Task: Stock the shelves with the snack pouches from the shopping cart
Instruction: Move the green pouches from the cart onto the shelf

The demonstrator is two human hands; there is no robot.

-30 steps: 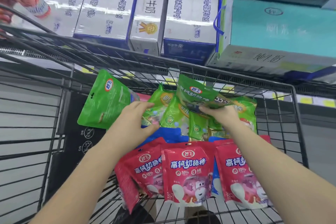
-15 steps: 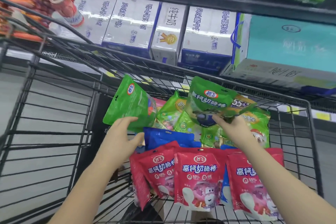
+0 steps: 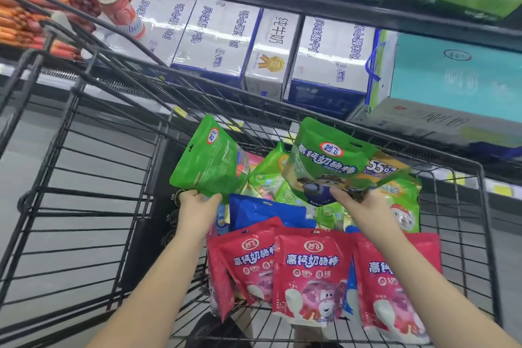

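Lifting two at once here. The left hand (image 3: 197, 206) pinches the bottom edge of the left green pouch (image 3: 209, 161), with its thumb and fingers curled onto it. The right hand (image 3: 364, 209) is clamped on the lower edge of the right green pouch (image 3: 333, 167) the same way. So neither hand is free.

What's changed: a second ago both pouches sat lower, down against the heap, and the left hand was only just getting hold of its one. Now both are raised and tipped upright, clear of the pile, though they hang over the cart (image 3: 84, 150) rather than out past its far rim. The view has also swung up, so more of the shelf (image 3: 310, 0) shows, with white milk boxes (image 3: 214, 37) and a teal box (image 3: 452, 76) below it.

My read is that the picking part is done for this pair and the carry to the shelf comes next. I can't see an obvious gap for snack pouches from here, so the spot may be out of frame.

Loads left too. A row of red pouches (image 3: 310, 271) stands along the near side of the cart, a blue pouch (image 3: 265, 212) lies just behind them, and more green ones are piled at the back. Early days for the whole job, I'd say.
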